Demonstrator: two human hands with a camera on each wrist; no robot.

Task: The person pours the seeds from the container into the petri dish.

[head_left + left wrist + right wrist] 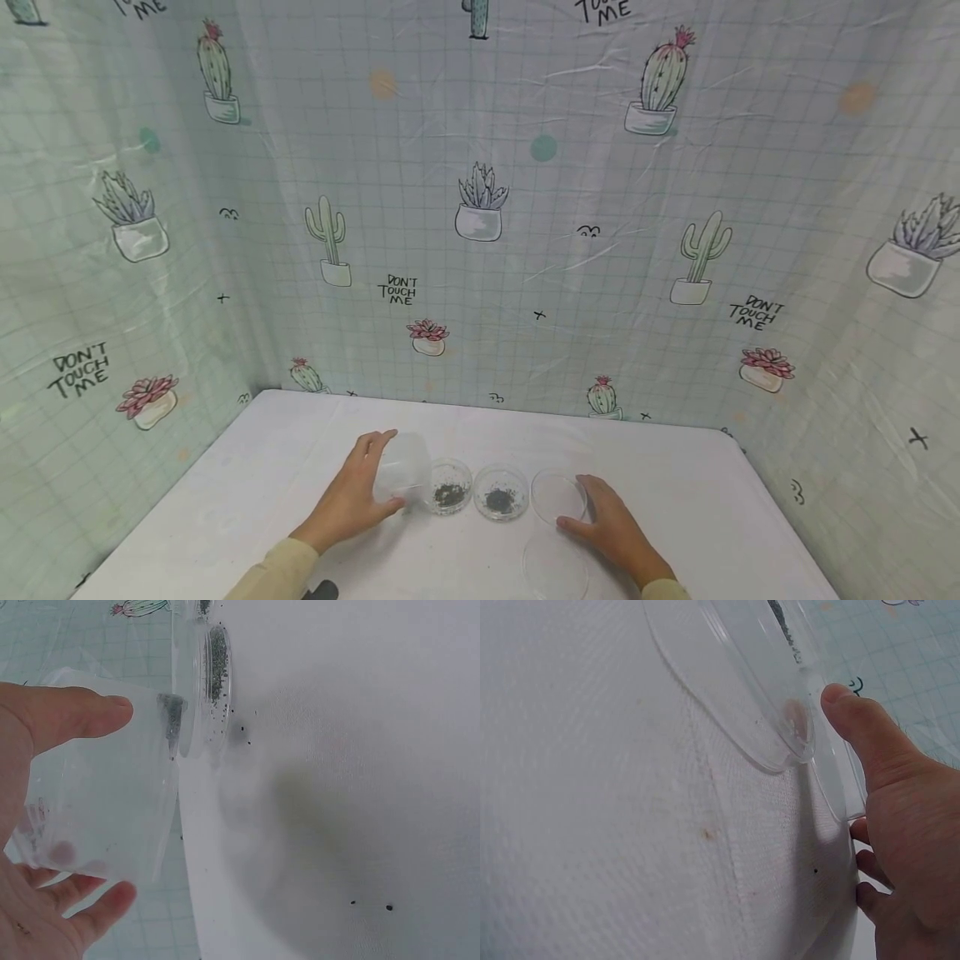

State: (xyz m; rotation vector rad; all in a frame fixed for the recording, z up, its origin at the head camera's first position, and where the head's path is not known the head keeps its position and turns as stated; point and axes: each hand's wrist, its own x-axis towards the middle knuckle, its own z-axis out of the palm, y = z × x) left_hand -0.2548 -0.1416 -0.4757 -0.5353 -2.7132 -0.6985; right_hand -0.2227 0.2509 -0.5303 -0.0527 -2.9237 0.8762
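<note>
My left hand (348, 500) grips a translucent plastic cup (402, 468), thumb on the near side and fingers on the far side. In the left wrist view, a dark patch (171, 716) shows near the cup's edge. Just right of the cup, a clear petri dish (451, 464) bears dark, crumbly grains (450, 496). Beside it stands a second petri dish (501, 468) with a darker heap (500, 501). At the right end of the row, my right hand (611, 525) holds a clear, bare petri dish (558, 496) by its right rim between thumb and fingers.
Another clear round dish or lid (555, 568) lies nearer the front, below the right-hand dish. Several dark specks (389, 907) are scattered on the white tabletop (660, 462). A cactus-print curtain (480, 333) encloses the table at the back and sides.
</note>
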